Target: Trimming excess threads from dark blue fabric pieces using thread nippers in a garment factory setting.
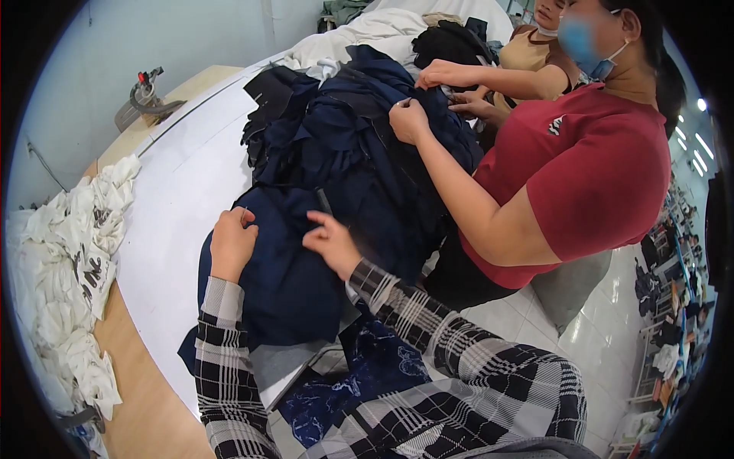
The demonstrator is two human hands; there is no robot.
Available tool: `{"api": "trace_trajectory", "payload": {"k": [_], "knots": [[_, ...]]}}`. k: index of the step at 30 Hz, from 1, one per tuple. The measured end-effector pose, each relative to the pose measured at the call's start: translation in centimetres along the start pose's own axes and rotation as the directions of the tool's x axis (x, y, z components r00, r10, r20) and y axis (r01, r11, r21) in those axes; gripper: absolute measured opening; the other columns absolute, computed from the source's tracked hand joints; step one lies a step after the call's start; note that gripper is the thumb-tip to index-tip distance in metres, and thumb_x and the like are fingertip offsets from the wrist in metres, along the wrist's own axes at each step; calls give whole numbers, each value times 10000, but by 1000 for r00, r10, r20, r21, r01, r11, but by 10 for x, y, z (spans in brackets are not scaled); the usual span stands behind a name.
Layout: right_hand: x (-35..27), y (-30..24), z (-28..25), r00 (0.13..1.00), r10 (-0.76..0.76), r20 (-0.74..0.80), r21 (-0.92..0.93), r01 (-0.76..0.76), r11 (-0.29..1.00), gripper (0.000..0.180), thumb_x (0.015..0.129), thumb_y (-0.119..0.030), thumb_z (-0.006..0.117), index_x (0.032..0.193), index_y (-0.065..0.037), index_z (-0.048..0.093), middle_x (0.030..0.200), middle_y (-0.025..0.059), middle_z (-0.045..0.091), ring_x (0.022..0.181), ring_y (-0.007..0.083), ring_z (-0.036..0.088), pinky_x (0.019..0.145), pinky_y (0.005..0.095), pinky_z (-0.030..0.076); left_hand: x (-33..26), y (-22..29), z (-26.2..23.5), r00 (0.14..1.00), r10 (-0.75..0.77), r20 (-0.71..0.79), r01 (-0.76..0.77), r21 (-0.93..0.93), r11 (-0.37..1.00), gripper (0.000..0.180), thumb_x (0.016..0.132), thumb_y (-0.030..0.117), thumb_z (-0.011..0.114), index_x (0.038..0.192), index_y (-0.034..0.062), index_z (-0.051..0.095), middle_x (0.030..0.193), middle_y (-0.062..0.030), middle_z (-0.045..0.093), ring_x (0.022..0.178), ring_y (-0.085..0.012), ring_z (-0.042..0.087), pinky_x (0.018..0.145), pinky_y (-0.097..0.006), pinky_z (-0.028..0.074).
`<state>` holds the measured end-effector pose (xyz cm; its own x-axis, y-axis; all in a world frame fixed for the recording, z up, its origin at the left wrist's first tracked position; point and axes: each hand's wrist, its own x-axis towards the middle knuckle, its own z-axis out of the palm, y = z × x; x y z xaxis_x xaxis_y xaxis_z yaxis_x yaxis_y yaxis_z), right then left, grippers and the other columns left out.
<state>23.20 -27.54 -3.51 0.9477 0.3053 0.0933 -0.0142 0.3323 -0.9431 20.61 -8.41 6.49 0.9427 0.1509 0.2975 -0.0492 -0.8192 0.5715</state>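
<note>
A big heap of dark navy fabric pieces (pixel 336 153) lies along the white table sheet (pixel 183 191). My left hand (pixel 232 243) is closed on the near end of the navy fabric (pixel 290 283), fingers curled into the cloth. My right hand (pixel 330 241) rests on the same cloth just to the right, fingers pinching a fold. Both my forearms wear black-and-white plaid sleeves. A person in a red shirt (pixel 589 168) stands at the right, with a hand (pixel 409 121) gripping the heap farther back.
Crumpled white printed cloth (pixel 76 260) is piled at the table's left edge. A grey cutting tool (pixel 141 96) sits at the far left corner. Another person in a tan top (pixel 527 53) works behind. White tiled floor (pixel 596 336) lies at right.
</note>
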Motion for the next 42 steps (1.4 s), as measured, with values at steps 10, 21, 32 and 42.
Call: {"api": "trace_trajectory", "payload": {"k": [10, 21, 32, 42], "knots": [[-25, 87, -3, 955, -293, -47, -699, 178, 692, 334, 816, -82, 566, 1140, -146, 516, 848, 117, 651, 778, 294, 635, 654, 358, 500, 111, 128, 44, 728, 684, 46, -674, -134, 726, 206, 801, 75, 536, 957, 129, 659, 824, -90, 580, 783, -286, 589, 660, -347, 468], [-32, 81, -1, 966, -245, -84, -617, 143, 774, 316, 834, -91, 550, 1143, -132, 496, 918, 120, 645, 819, 275, 634, 692, 350, 506, 231, 235, 122, 626, 710, 321, -775, 162, 610, 436, 804, 103, 493, 1160, 333, 596, 995, -64, 530, 890, -246, 600, 767, -351, 490], [-30, 82, -6, 976, -200, -83, -611, 109, 784, 298, 852, -114, 526, 1146, -143, 484, 915, 116, 644, 795, 280, 630, 653, 360, 503, 253, 256, 142, 592, 674, 442, -800, 218, 560, 423, 824, 123, 494, 1162, 359, 590, 1013, -70, 514, 928, -223, 590, 771, -337, 495], [-27, 82, -7, 961, -258, -103, -589, 150, 794, 313, 823, -82, 541, 1130, -124, 497, 882, 131, 648, 791, 280, 634, 676, 367, 512, 207, 202, 91, 590, 795, 142, -806, 39, 591, 380, 747, 24, 512, 1066, 187, 637, 912, -117, 517, 814, -303, 591, 703, -376, 483]]}}
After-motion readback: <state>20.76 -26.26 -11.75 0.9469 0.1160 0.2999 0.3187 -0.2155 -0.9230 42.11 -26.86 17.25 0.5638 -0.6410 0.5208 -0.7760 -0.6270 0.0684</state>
